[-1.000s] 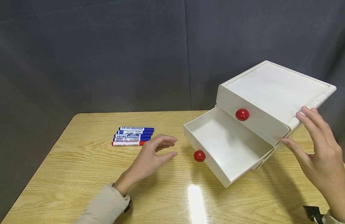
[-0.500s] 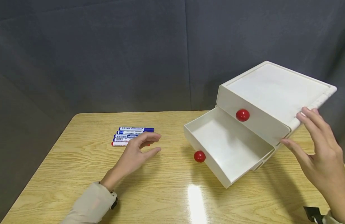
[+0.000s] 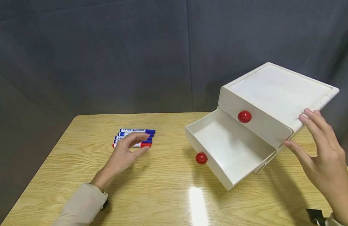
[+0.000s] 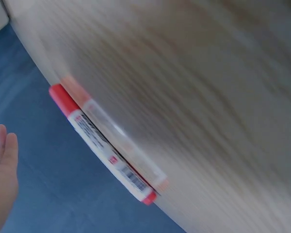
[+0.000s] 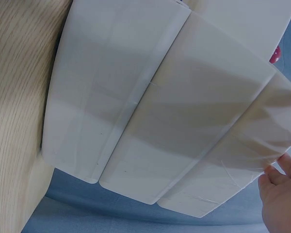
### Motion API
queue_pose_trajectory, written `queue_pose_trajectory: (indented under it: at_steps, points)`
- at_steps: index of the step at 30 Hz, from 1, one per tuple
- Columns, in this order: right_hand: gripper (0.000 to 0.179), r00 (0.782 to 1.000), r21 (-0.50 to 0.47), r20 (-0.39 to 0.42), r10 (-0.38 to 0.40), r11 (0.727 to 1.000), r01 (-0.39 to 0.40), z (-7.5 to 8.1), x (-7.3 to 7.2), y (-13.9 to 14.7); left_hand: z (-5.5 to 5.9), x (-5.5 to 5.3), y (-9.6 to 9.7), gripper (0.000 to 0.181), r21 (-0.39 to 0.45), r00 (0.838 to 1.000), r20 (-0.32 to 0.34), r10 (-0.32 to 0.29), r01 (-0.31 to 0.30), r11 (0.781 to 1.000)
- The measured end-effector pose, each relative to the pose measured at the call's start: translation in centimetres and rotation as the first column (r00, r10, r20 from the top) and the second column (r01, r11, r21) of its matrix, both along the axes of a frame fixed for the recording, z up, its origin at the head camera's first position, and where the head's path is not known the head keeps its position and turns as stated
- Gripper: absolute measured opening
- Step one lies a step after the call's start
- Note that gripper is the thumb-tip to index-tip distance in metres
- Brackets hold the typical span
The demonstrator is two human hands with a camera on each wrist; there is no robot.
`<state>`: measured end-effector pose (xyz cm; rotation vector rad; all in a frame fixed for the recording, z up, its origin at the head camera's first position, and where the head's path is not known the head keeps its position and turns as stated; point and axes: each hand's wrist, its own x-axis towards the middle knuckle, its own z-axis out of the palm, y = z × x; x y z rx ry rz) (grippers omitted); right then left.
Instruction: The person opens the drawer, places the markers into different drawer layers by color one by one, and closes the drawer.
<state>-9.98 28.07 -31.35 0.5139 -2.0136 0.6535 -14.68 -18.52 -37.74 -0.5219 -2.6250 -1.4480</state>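
Several whiteboard markers lie side by side at the left of the table. The blue-capped ones (image 3: 140,130) are behind, and a red marker (image 3: 146,145) is nearest the person. Just in front of and over them is my left hand (image 3: 121,155), thumb and fingers apart, holding nothing; it hides part of the markers. In the left wrist view the red marker (image 4: 106,145) shows whole. At the right stands a white drawer box (image 3: 278,88), its lower drawer (image 3: 214,166) pulled out and bare inside. My right hand (image 3: 323,150) touches the box's right edge with extended fingers.
Red round knobs sit on the upper drawer (image 3: 244,116) and on the front of the lower one (image 3: 201,158). The wooden table (image 3: 162,188) ends at a dark cloth backdrop (image 3: 134,56).
My left hand has moved left, away from the drawer and toward the red end of the marker row. The right hand and the drawer box have stayed in place.
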Motion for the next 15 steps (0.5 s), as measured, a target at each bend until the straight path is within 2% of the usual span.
queue_pose_trajectory:
  at_steps: [15]
  points:
    - [0.080, 1.000, 0.018, 0.022, -0.010, 1.000, 0.010, -0.2, 0.0, 0.3, -0.9, -1.0, -3.7, 0.036, -0.116, 0.995, -0.040, 0.095, -0.099, 0.988]
